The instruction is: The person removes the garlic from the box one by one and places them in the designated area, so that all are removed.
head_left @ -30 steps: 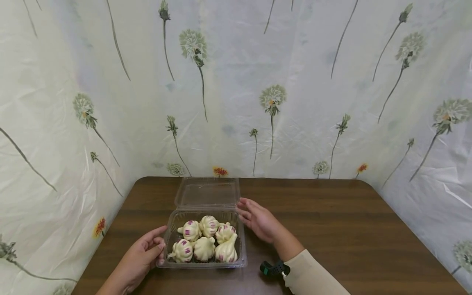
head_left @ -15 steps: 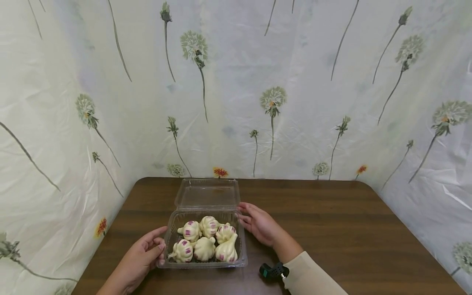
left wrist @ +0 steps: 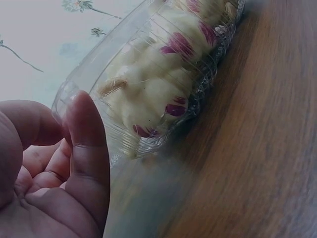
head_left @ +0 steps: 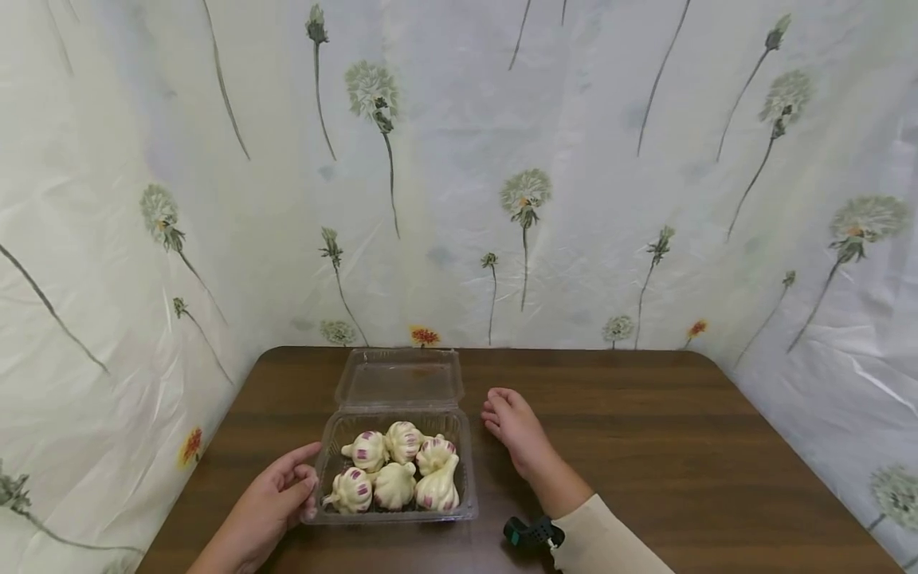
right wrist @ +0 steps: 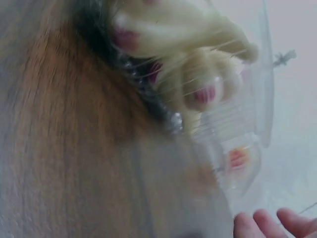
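A clear plastic clamshell container (head_left: 390,517) stands on the table at the left, its lid (head_left: 399,381) folded back behind it. Several cream garlic bulbs (head_left: 394,486) with purple patches fill the tray in two rows. My left hand (head_left: 268,498) pinches the container's left rim between thumb and forefinger; up close in the left wrist view, the thumb (left wrist: 86,129) lies against the clear edge. My right hand (head_left: 518,430) hovers right of the container, apart from it, with fingers loosely bent and nothing in them. Only a few blurred fingertips (right wrist: 262,223) show in the right wrist view.
The dark wooden table (head_left: 645,446) extends well to the right of the container. A pale curtain (head_left: 445,199) printed with dandelions hangs behind and along both sides. A black band (head_left: 532,532) sits at my right wrist beside a beige sleeve (head_left: 606,538).
My right hand has come off the container's right side and moved a little to the right. The left hand, container and garlic keep their places.
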Motion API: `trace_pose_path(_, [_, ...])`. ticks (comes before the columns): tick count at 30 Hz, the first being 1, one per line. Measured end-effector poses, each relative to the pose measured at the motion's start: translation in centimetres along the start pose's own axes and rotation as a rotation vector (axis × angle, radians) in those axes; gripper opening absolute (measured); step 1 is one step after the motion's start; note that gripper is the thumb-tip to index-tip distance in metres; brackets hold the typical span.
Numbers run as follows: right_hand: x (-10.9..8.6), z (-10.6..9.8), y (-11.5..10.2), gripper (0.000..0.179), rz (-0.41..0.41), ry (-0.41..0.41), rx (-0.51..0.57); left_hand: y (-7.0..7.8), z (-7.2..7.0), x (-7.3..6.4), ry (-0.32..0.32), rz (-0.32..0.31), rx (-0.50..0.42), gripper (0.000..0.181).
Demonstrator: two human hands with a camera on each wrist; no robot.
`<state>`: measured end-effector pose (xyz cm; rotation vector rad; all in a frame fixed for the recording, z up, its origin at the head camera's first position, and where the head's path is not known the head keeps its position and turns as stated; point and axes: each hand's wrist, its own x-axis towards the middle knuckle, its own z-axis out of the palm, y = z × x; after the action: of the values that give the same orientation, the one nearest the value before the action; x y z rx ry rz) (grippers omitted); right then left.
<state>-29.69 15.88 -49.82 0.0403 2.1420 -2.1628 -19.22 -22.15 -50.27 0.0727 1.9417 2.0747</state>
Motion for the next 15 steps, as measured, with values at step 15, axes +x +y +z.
trace_pose_path(15, [-2.3,0.8,-3.1,0.04,-0.212,0.041,-0.381,0.0,0.0,0.2,0.014,-0.005,0.005,0.063])
